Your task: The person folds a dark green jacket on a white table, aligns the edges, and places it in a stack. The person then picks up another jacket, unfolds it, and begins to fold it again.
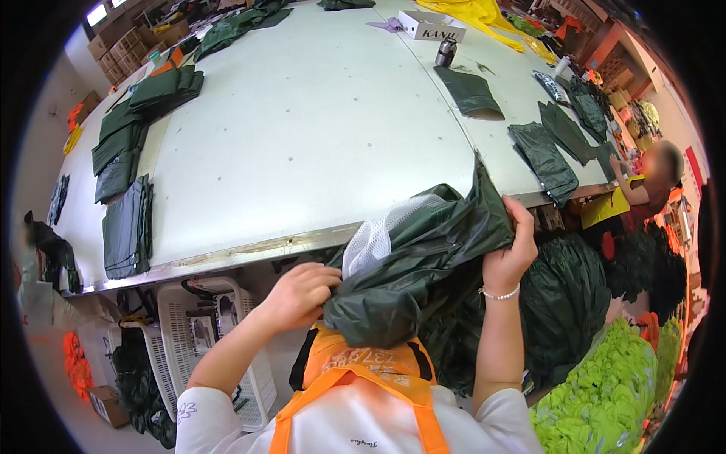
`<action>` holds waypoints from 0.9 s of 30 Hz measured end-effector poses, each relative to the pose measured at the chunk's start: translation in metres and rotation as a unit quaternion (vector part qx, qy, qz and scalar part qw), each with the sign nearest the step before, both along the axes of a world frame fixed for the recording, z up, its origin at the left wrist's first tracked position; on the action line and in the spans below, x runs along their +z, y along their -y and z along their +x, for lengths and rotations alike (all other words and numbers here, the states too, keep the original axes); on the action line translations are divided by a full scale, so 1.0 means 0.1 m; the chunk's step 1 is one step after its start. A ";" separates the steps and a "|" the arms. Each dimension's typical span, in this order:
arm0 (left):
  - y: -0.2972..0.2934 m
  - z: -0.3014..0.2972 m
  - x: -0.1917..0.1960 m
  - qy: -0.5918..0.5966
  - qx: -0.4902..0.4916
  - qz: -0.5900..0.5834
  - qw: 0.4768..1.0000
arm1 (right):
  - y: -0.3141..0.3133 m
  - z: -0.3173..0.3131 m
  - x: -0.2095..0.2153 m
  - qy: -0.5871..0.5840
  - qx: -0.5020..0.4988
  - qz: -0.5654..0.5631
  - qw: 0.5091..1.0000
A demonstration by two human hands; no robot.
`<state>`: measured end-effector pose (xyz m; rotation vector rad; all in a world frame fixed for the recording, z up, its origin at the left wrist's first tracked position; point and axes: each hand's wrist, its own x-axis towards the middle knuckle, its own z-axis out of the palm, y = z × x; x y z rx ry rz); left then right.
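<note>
Between my hands, at the near edge of the white table (280,129), hangs a dark green rain jacket (423,272). White mesh lining (378,236) shows along its opened side. My left hand (302,293) grips the jacket's left part with bent fingers. On the other side, my right hand (514,240) is raised higher and pinches the fabric near a pointed corner that reaches over the table edge. The jacket is crumpled, and its lower part rests against my orange apron (355,354).
Folded dark green garments (127,227) lie along the table's left side, with more (544,163) at the right. A dark bottle (446,53) stands by a white box (431,26). White baskets (200,325) sit below. A co-worker (650,181) is at right, beside bright green fabric (597,386).
</note>
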<state>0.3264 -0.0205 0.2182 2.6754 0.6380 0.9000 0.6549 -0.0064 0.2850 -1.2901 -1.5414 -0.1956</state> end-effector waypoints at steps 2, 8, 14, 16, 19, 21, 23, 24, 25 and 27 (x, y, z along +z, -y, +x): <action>-0.08 -0.05 -0.05 0.082 0.081 0.002 0.993 | 0.03 0.04 0.05 0.004 0.012 0.047 0.999; -0.15 -0.15 0.66 0.211 0.165 0.193 0.944 | 0.28 0.29 0.14 -0.138 0.198 -0.286 0.927; 0.15 -0.29 0.76 0.105 0.187 0.216 0.952 | 0.85 0.62 0.19 -0.362 0.330 -0.418 0.765; 0.14 -0.24 0.72 0.078 0.220 0.176 0.956 | 1.09 0.72 0.13 -0.393 0.214 -0.352 0.822; 0.16 -0.02 0.61 -0.018 0.213 -0.014 0.977 | 1.23 0.69 0.31 -0.464 0.181 -0.123 0.858; 0.33 -0.11 0.28 -0.194 0.133 -0.144 0.961 | 1.27 0.58 0.55 -0.372 0.238 -0.058 0.895; 0.42 -0.16 -0.12 -0.363 0.019 -0.145 0.920 | 1.48 0.72 0.72 -0.343 0.313 -0.033 0.885; 0.47 -0.19 -0.29 -0.314 0.005 -0.209 0.926 | 1.52 0.67 0.79 -0.323 0.272 -0.009 0.906; 0.50 -0.28 -0.45 -0.166 -0.041 -0.301 0.938 | 1.54 0.58 0.87 -0.304 0.231 0.012 0.924; 0.49 -0.37 -0.45 0.069 -0.053 -0.430 0.899 | 1.63 0.56 0.94 -0.269 0.160 0.008 0.950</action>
